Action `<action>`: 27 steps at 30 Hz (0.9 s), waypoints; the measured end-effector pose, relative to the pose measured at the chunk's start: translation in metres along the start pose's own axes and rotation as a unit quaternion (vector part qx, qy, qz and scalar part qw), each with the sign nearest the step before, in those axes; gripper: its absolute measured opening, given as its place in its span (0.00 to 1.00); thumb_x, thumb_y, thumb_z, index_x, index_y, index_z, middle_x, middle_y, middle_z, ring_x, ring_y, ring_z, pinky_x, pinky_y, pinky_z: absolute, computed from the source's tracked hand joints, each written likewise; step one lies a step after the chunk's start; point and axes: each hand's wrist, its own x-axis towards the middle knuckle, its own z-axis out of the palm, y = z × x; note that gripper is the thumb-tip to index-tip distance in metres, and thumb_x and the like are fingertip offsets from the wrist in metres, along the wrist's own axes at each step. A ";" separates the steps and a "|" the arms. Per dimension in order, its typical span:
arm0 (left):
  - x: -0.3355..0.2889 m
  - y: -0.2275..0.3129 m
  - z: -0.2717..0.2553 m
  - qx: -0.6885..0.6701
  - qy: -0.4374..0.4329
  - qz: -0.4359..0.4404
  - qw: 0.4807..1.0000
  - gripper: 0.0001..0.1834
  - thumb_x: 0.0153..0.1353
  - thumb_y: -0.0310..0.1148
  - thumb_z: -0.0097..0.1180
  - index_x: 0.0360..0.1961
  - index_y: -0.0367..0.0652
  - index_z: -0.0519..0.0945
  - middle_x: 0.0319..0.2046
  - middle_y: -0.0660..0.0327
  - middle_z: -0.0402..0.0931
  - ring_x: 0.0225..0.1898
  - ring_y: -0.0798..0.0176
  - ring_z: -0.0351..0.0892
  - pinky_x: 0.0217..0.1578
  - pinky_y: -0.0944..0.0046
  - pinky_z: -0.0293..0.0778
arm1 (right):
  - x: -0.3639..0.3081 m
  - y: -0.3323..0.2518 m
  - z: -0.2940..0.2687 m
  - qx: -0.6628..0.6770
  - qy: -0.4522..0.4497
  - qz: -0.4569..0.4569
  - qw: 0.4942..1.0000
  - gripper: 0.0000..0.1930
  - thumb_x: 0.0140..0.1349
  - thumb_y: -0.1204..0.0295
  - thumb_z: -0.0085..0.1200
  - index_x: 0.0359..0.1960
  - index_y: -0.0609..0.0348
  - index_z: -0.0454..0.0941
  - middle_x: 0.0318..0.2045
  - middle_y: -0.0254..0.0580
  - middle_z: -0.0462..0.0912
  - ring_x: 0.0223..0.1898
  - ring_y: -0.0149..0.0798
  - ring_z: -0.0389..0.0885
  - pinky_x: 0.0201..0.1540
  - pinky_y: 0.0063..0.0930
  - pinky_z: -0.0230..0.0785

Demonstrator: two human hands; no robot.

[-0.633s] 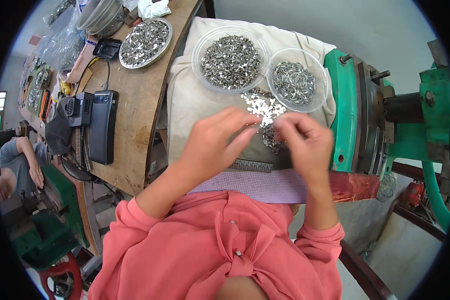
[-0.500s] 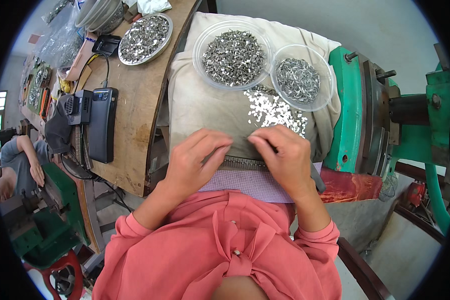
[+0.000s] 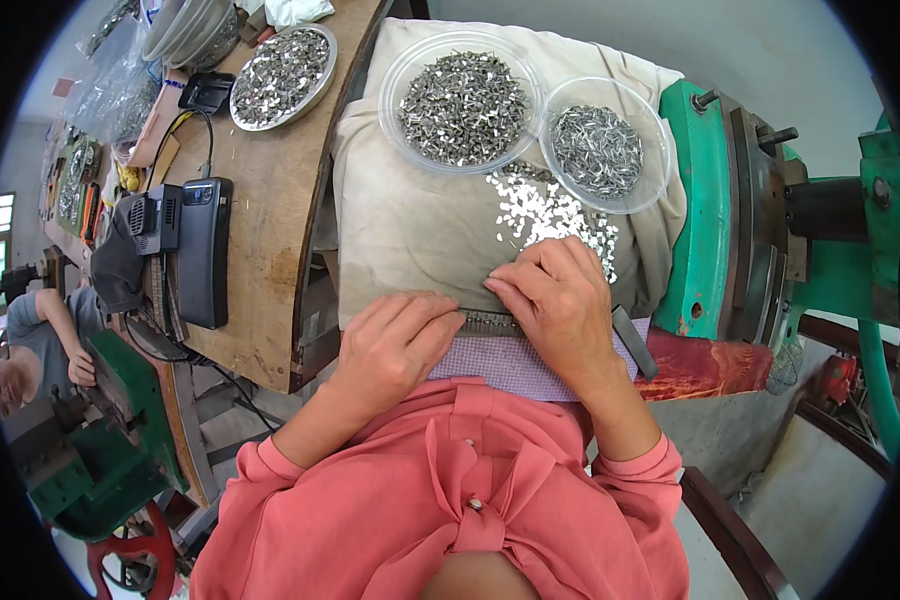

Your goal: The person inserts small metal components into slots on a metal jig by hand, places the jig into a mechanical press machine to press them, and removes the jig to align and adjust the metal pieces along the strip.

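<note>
A narrow metal strip [image 3: 492,322] with a row of small parts or slots lies along the near edge of the work surface. Over its left end, my left hand [image 3: 392,342] is closed, thumb and fingertips pressed together. Above the strip's right part, my right hand [image 3: 562,305] pinches thumb against forefinger, and anything between them is too small to make out. Just beyond its knuckles lie loose small white flat pieces [image 3: 545,208] on a beige cloth [image 3: 410,235]. Farther back stand a large clear bowl [image 3: 390,112] of small metal parts and a smaller clear tub [image 3: 660,150] of thin metal pins.
On the left wooden table [image 3: 260,270] are a dark phone-like device [image 3: 203,255], cables and a dish [image 3: 327,85] of metal bits. A green machine [image 3: 692,220] borders the cloth on the right. A dark bar [image 3: 634,342] lies beside my right wrist. Another person [image 3: 55,320] works far left.
My left hand has come down toward me onto the strip's left end. My right hand has shifted slightly, its fingers reaching farther toward the white pieces. The view has tilted a little.
</note>
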 end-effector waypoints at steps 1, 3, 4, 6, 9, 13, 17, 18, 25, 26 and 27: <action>0.001 0.001 -0.001 0.012 -0.005 0.002 1.000 0.12 0.47 0.23 0.68 0.35 0.42 0.82 0.38 0.62 0.83 0.38 0.59 0.83 0.35 0.61 0.78 | 0.000 0.001 0.000 0.008 0.000 0.004 1.000 0.05 0.51 0.71 0.68 0.28 0.51 0.82 0.28 0.31 0.75 0.35 0.39 0.74 0.38 0.34 0.63; 0.001 0.002 -0.002 0.011 -0.010 0.001 1.000 0.12 0.47 0.23 0.68 0.35 0.42 0.82 0.38 0.62 0.83 0.38 0.59 0.83 0.35 0.62 0.78 | -0.001 0.001 0.001 0.008 0.004 0.004 1.000 0.06 0.50 0.71 0.68 0.28 0.51 0.83 0.28 0.31 0.75 0.36 0.39 0.74 0.39 0.34 0.63; 0.001 0.001 -0.003 0.010 -0.013 -0.001 1.000 0.13 0.47 0.24 0.68 0.35 0.42 0.82 0.38 0.61 0.83 0.38 0.59 0.83 0.35 0.62 0.78 | 0.000 0.001 0.001 0.008 0.007 0.003 1.000 0.06 0.50 0.70 0.68 0.28 0.51 0.83 0.29 0.30 0.76 0.36 0.40 0.74 0.39 0.35 0.63; -0.002 -0.002 -0.003 -0.010 -0.011 -0.017 1.000 0.13 0.47 0.24 0.68 0.36 0.42 0.82 0.38 0.61 0.83 0.37 0.59 0.83 0.35 0.62 0.78 | 0.002 0.000 0.001 0.001 0.011 0.004 1.000 0.06 0.50 0.70 0.69 0.28 0.51 0.84 0.29 0.30 0.76 0.37 0.39 0.74 0.40 0.35 0.63; 0.001 0.000 -0.003 -0.032 -0.013 -0.026 0.999 0.15 0.46 0.24 0.69 0.38 0.42 0.81 0.39 0.60 0.83 0.37 0.58 0.83 0.34 0.61 0.78 | 0.000 0.005 -0.004 0.002 0.024 0.013 1.000 0.05 0.49 0.70 0.69 0.27 0.50 0.84 0.30 0.29 0.77 0.38 0.39 0.74 0.41 0.36 0.62; -0.003 0.000 -0.002 -0.031 -0.012 -0.013 0.999 0.20 0.47 0.25 0.69 0.44 0.45 0.83 0.44 0.58 0.82 0.40 0.56 0.83 0.37 0.60 0.78 | 0.001 0.004 -0.003 -0.007 0.025 0.017 1.000 0.06 0.48 0.69 0.69 0.27 0.50 0.85 0.30 0.28 0.77 0.39 0.39 0.74 0.44 0.37 0.61; -0.005 0.001 -0.003 0.016 -0.034 0.023 0.999 0.21 0.50 0.29 0.66 0.49 0.51 0.85 0.48 0.59 0.79 0.44 0.59 0.81 0.41 0.60 0.77 | 0.002 0.004 -0.003 -0.008 0.023 0.019 1.000 0.06 0.48 0.69 0.70 0.27 0.50 0.85 0.30 0.28 0.77 0.40 0.39 0.73 0.46 0.37 0.60; -0.007 0.000 -0.002 0.028 -0.039 0.035 0.998 0.22 0.50 0.30 0.66 0.49 0.52 0.85 0.48 0.59 0.79 0.45 0.59 0.81 0.42 0.60 0.77 | 0.002 0.004 -0.004 -0.012 0.024 0.019 0.999 0.06 0.48 0.69 0.70 0.27 0.49 0.85 0.30 0.28 0.77 0.40 0.38 0.73 0.46 0.37 0.59; -0.007 0.002 -0.001 -0.008 -0.019 0.009 1.000 0.22 0.49 0.28 0.66 0.49 0.49 0.84 0.48 0.57 0.79 0.45 0.57 0.81 0.42 0.60 0.77 | 0.003 0.009 -0.015 -0.006 0.039 0.034 0.999 0.06 0.47 0.68 0.70 0.26 0.48 0.86 0.31 0.27 0.78 0.39 0.37 0.74 0.45 0.35 0.58; -0.007 0.002 -0.001 -0.010 -0.018 0.010 1.000 0.22 0.49 0.28 0.66 0.49 0.49 0.84 0.48 0.57 0.79 0.45 0.57 0.81 0.42 0.60 0.77 | 0.003 0.009 -0.019 -0.008 0.039 0.035 0.999 0.06 0.47 0.68 0.70 0.26 0.48 0.86 0.31 0.27 0.78 0.39 0.37 0.74 0.45 0.35 0.58; -0.007 0.001 -0.001 -0.023 -0.014 0.002 1.000 0.21 0.49 0.27 0.66 0.48 0.47 0.84 0.48 0.57 0.79 0.45 0.57 0.81 0.42 0.60 0.77 | 0.003 0.009 -0.022 -0.001 0.045 0.044 0.998 0.05 0.47 0.68 0.71 0.26 0.48 0.86 0.30 0.27 0.78 0.39 0.37 0.74 0.45 0.35 0.58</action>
